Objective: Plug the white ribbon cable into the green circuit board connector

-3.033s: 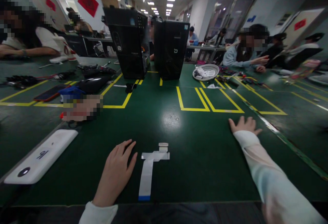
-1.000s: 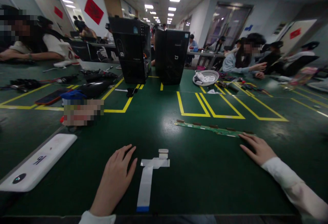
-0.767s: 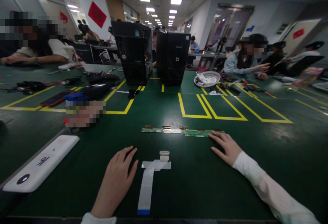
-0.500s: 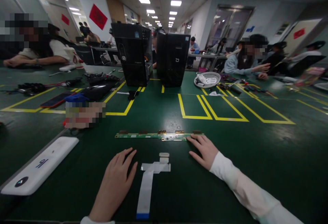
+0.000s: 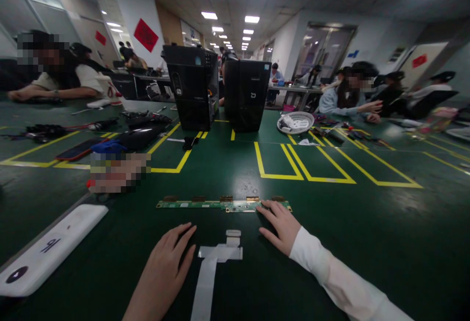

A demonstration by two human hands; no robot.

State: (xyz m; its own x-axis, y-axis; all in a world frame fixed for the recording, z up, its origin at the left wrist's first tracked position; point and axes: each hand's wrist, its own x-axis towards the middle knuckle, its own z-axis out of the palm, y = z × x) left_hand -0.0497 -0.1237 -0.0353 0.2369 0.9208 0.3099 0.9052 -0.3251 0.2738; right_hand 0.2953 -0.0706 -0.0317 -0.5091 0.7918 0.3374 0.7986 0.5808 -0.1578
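A long, narrow green circuit board with copper-coloured tabs along its far edge lies flat on the dark green table. My right hand, in a white sleeve, rests over its right part, fingers spread and fingertips touching the board. Between my hands and nearer to me, a white flat ribbon cable lies with a folded crosspiece and a small connector at its far end; its near end runs out of the picture. Just left of that cable, my left hand hovers or rests with fingers apart, holding nothing.
A white oblong case lies at the left. Beyond it are a blurred-out object, cables and a blue item. Two black computer towers stand at the back, beside a white basket. Yellow tape marks the table; people sit around.
The view has tilted up a little, so the table sits lower in it. My right hand and the board have shifted slightly left. My left hand stays beside the ribbon cable.
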